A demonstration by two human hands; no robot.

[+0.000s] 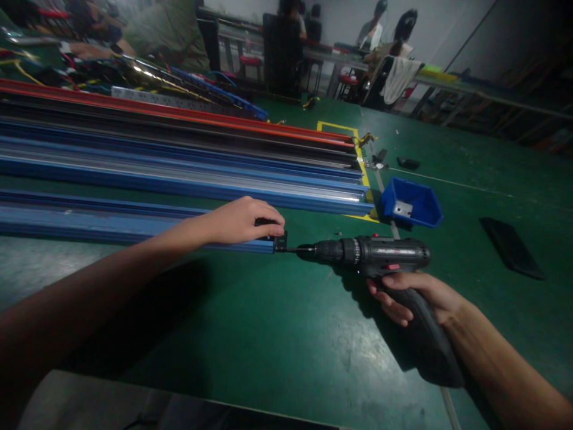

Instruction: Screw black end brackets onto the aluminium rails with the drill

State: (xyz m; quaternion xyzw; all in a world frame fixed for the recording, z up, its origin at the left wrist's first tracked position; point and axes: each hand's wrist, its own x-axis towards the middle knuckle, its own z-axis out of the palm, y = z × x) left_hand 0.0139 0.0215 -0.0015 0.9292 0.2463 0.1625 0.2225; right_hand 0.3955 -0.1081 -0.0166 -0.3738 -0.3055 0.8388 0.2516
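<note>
My right hand [409,292] is wrapped round the grip of a black cordless drill [380,254], which lies level and points left. Its bit meets a small black end piece [280,240] at the right end of a long blue metal rail [111,224]. My left hand [244,221] is closed over that rail end, with thumb and fingertips against the rail and the end piece. The palm and forearm cover part of the rail. Whether a screw sits at the bit's tip is too small to tell.
More long blue rails [188,179], dark rails and an orange-red rail [179,109] lie behind, inside yellow tape. A blue bin [414,203] holds a small metal plate. A flat black object [511,248] lies at right on the green table [277,334]. Several people sit in the background.
</note>
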